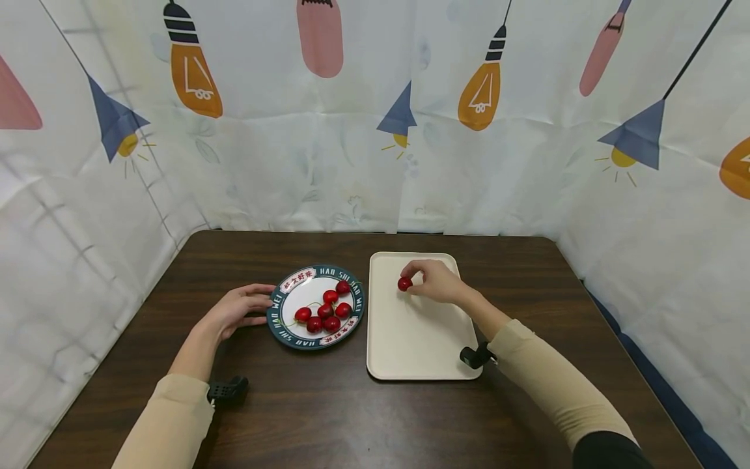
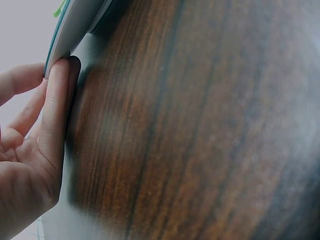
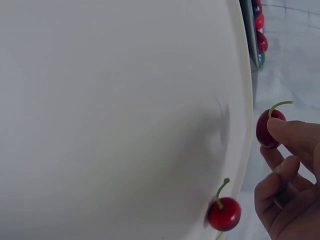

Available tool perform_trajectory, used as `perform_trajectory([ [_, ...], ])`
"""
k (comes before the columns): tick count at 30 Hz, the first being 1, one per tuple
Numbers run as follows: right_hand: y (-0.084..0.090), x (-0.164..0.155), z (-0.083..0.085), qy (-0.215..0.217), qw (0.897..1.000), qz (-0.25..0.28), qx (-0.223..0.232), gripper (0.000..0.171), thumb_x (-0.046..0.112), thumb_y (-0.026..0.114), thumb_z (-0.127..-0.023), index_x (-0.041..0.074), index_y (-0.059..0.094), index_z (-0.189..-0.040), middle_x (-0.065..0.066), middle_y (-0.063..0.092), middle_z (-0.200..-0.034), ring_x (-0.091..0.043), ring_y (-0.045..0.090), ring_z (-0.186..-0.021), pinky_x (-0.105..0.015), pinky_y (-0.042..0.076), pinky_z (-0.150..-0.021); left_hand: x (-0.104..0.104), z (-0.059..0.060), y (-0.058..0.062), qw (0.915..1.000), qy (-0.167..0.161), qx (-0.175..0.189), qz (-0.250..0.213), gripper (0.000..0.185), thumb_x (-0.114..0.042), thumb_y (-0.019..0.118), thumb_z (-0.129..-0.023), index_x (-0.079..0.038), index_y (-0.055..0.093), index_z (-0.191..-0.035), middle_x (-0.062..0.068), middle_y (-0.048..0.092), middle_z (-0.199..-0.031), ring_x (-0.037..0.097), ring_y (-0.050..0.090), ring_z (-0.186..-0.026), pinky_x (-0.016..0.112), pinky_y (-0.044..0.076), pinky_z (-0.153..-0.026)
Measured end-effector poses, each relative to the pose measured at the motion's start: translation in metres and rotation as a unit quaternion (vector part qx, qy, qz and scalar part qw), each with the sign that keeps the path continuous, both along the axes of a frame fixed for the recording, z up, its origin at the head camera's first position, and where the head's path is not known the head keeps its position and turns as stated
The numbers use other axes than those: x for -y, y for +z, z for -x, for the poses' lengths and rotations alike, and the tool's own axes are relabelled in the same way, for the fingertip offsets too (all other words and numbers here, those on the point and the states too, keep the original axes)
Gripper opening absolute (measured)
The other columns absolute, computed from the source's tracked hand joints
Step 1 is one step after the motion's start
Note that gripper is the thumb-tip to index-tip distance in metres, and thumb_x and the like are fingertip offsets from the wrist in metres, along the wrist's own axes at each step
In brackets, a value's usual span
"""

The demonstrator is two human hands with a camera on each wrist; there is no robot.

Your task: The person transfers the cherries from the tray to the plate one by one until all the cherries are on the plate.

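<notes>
My right hand (image 1: 436, 281) pinches a dark red cherry (image 1: 405, 284) between thumb and fingertips, over the far part of a cream tray (image 1: 422, 345). In the right wrist view the held cherry (image 3: 270, 129) shows a green stem, and a second cherry (image 3: 224, 214) lies on the tray by its edge. My left hand (image 1: 241, 309) touches the left rim of a round plate (image 1: 285, 333) with extended fingers. Several red cherries (image 1: 325, 311) lie on this white plate with a dark teal lettered rim. In the left wrist view, fingertips (image 2: 59, 67) meet the rim's underside.
The plate and tray stand side by side on a dark wooden table (image 1: 305, 410), the tray to the right. A white patterned curtain (image 1: 351, 169) hangs behind the table and along both sides. Each wrist wears a black strap device (image 1: 228, 389).
</notes>
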State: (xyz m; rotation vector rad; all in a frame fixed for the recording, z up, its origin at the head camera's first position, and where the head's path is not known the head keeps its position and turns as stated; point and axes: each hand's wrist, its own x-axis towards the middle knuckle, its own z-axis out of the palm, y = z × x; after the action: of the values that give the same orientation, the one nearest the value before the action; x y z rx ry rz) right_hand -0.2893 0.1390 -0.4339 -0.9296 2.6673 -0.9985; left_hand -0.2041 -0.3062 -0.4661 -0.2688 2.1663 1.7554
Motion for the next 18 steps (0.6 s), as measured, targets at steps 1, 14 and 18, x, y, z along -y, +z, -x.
perform_trajectory([
  [1,0.001,0.002,0.000,0.001,1.000,0.001,0.004,0.025,0.008,0.080,-0.088,0.007,0.072,-0.111,-0.004,0.072,-0.105,-0.026,0.062,-0.097,-0.035,0.049,-0.079,0.000,0.000,0.000,1.0000,0.000,0.000,0.000,0.057,-0.018,0.061,-0.104,0.000,0.041,-0.154,0.025,0.043,-0.149,0.017,0.062,-0.102,0.034,0.059,-0.089],
  [14,0.005,0.031,0.001,0.023,1.000,0.019,0.007,0.027,0.010,0.081,-0.088,0.009,0.072,-0.114,-0.002,0.071,-0.107,-0.030,0.063,-0.106,-0.042,0.052,-0.091,0.000,0.000,0.000,1.0000,-0.004,0.000,0.005,0.058,-0.019,0.061,-0.104,0.000,0.040,-0.155,0.025,0.042,-0.150,0.018,0.062,-0.104,0.034,0.059,-0.089],
  [18,0.007,0.040,-0.001,0.031,0.999,0.016,0.007,0.028,0.010,0.081,-0.088,0.009,0.071,-0.115,-0.002,0.071,-0.108,-0.029,0.063,-0.108,-0.042,0.052,-0.093,0.000,0.000,0.000,1.0000,-0.004,0.000,0.005,0.058,-0.019,0.062,-0.104,0.000,0.040,-0.154,0.025,0.041,-0.150,0.018,0.062,-0.104,0.034,0.059,-0.089],
])
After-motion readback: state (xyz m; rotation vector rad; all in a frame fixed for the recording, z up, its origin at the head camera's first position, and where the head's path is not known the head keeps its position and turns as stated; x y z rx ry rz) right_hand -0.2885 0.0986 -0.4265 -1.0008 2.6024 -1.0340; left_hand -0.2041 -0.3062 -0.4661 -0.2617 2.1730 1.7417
